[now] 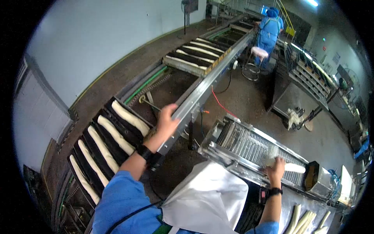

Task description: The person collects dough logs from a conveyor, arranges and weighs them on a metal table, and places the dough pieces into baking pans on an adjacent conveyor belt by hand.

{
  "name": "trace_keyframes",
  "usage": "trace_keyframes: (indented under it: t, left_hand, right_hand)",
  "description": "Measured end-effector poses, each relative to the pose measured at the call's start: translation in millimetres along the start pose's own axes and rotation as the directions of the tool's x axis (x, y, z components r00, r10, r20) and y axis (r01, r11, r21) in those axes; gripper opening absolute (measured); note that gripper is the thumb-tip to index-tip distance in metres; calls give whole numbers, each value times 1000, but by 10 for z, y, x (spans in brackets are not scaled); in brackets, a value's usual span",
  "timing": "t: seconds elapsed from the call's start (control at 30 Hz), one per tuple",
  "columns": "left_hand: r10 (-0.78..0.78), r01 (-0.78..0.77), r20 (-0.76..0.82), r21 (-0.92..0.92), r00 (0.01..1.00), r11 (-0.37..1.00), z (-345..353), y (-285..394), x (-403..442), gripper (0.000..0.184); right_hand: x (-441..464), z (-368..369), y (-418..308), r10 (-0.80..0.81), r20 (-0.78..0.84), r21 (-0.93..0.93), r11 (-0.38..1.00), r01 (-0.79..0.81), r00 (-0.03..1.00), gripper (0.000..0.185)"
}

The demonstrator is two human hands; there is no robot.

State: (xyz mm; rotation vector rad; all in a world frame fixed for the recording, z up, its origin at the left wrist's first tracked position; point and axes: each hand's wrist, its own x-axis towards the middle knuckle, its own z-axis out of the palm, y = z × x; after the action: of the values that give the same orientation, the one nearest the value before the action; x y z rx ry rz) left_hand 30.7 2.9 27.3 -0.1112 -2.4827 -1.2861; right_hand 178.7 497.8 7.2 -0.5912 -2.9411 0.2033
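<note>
My right hand (pixel 276 170) is closed around a pale dough strip (pixel 295 168) over a metal mesh conveyor (pixel 249 141); part of the strip sticks out to the right of my fingers. My left hand (pixel 166 124) is over the steel side rail (pixel 187 102) of the long line, thumb and fingers apart, nothing visible in it. Just left of that hand is a dark slotted tray (pixel 102 137) with several long dough strips (pixel 116 134) lying in its grooves. Whether my left palm touches the tray's end is hard to tell.
Farther up the line sits another tray (pixel 187 68) with dough strips. A person in blue (pixel 269 35) stands beside the line, near a stool (pixel 258 52). Loose dough strips (pixel 304 222) lie on a surface at lower right. A metal rack (pixel 307 76) stands at right.
</note>
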Motion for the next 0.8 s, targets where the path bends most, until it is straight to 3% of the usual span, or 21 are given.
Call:
trace_keyframes:
  t: [0.03,0.07,0.13,0.23,0.27,0.3,0.33,0.37,0.47,0.5,0.53,0.57,0.6,0.67,0.73,0.8]
  left_hand:
    - [-5,7,193,-6,981,1000,79,124,19,53]
    - [-15,19,383,-8,924,1000,153,214,20,56]
    - [107,-196,438,163,893,967,494,42,3,52]
    - [234,-525,617,344,752,779,580,-139,184,51]
    - [268,-569,601,391,753,723,574,-166,235,52]
    - [293,-591,584,420,757,689,621,-389,323,52]
    - [242,-519,568,396,787,758,607,-525,403,44]
    - [357,-699,651,391,670,598,538,-347,382,42]
    - [143,-575,664,495,734,651,549,257,275,47]
    - [173,-582,644,502,745,640,618,17,337,46]
    - [222,-581,629,447,745,680,668,-201,375,45]
    - [264,-589,613,419,745,691,735,-360,454,42]
    - [278,-604,623,402,731,689,730,-418,519,40]
    - [286,-590,586,430,758,684,759,-467,480,39]
    - [269,-582,591,438,761,685,756,-470,542,39]
    - [285,-585,588,418,757,695,778,-614,593,39]
  right_hand:
    - [-22,261,403,69,-123,441,898,-8,990,46]
    - [-28,534,768,180,-196,786,617,45,964,43]
    - [-433,11,791,458,-72,985,174,-10,886,40]
    - [-1198,-42,1593,696,15,981,-148,124,717,38]
    - [-1574,36,1957,773,55,957,-222,188,633,37]
    - [-1954,-85,1838,828,32,970,-161,182,560,34]
    - [-2375,15,2124,806,-11,981,-107,163,591,35]
    - [-2643,-230,1613,912,-47,996,12,88,407,34]
    - [-3014,-215,1488,976,-5,983,-35,-180,-219,32]
    - [-3200,-122,1514,974,-128,940,60,-336,-185,35]
    - [-3346,-114,1434,856,-499,633,254,-731,-135,38]
    - [-3369,-178,1246,700,-715,302,321,-898,9,37]
    - [-3347,-232,1087,529,-817,-68,307,-949,230,36]
    - [-3369,-82,1154,495,-752,-69,597,-799,435,29]
    - [-3174,65,1066,483,-602,-42,776,-629,636,27]
    - [-2975,99,1106,561,-509,123,798,-590,653,31]
